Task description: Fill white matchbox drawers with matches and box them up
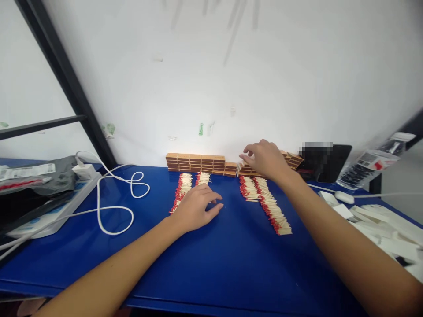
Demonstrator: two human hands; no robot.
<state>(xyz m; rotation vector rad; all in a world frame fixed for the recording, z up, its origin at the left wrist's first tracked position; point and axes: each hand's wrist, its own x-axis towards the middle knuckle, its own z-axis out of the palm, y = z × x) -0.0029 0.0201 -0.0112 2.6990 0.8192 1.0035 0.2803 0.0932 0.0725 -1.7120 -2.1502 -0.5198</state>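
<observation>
Over the left rows of red-tipped matches is my left hand, its fingers apart and nothing visible in it; it hides part of those rows. My right hand hovers by the right-hand matchboxes, fingers bent and apart, with no object visible between them. Stacked matchboxes with brown striking sides stand along the wall, left of my right hand. Two rows of matches lie on the blue table below my right hand, the longer one slanting toward the front right.
White cables loop at the left beside a white box and a dark plastic bag. At the right are a black device, a plastic bottle and a pile of white pieces.
</observation>
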